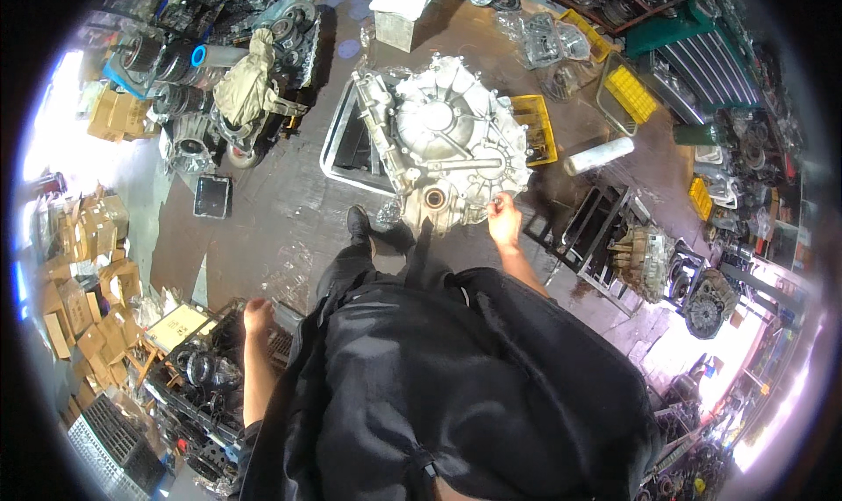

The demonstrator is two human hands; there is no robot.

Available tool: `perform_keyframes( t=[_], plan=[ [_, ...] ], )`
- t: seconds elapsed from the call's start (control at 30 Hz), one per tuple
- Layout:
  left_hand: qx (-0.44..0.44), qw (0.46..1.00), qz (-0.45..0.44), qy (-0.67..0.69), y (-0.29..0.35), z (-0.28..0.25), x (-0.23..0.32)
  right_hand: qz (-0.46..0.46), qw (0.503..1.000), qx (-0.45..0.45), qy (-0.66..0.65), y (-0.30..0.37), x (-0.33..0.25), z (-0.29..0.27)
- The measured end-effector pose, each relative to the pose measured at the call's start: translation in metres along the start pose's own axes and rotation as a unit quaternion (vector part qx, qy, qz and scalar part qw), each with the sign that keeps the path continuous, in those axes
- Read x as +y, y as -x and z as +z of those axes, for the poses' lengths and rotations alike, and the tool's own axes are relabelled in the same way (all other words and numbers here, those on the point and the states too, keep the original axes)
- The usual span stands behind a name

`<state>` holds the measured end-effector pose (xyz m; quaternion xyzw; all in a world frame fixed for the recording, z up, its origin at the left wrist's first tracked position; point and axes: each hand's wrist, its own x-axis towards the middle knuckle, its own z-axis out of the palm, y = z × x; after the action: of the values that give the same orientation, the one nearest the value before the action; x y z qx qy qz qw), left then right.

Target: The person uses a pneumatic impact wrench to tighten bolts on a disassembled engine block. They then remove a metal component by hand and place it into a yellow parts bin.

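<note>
Clock from frame centre. Yellow crate [550, 132] is sitting at 1 to 2, partly behind the silver casing [456, 124]; contents are showing dark, can't identify. Black tray [227, 199] is lying on the floor at 9; can't make out contents. Cardboard boxes [79, 312] are standing piled far out toward 9. Casing is sitting at 12, lying toward 11 from the right hand [504, 223]. That hand is resting against its near edge, fingers narrow; can't tell if pinching anything. Left hand [257, 317] is hanging at 8, well apart from casing, fingers curled; can't tell if holding.
</note>
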<state>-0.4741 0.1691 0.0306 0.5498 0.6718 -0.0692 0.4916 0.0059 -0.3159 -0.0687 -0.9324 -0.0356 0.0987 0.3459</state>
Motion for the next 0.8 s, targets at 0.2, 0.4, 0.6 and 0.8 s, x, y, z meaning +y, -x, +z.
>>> perform_keyframes(
  t=[0.2, 0.4, 0.6, 0.8],
  plan=[
    [0.016, 0.993, 0.115, -0.017, 0.002, 0.015, 0.063, -0.119, 0.991, 0.057, 0.028, -0.003, 0.01, 0.004],
    [0.003, 0.995, 0.101, -0.013, -0.002, 0.016, 0.042, 0.32, 0.753, -0.008, -0.575, 0.022, 0.037, -0.043],
    [-0.028, 0.998, -0.007, -0.061, -0.001, 0.007, 0.002, 0.299, 0.674, -0.084, -0.671, 0.011, 0.045, -0.063],
    [-0.016, 0.996, 0.05, -0.076, -0.001, 0.008, 0.022, 0.122, 0.966, 0.007, -0.229, -0.017, 0.024, -0.028]
  ],
)
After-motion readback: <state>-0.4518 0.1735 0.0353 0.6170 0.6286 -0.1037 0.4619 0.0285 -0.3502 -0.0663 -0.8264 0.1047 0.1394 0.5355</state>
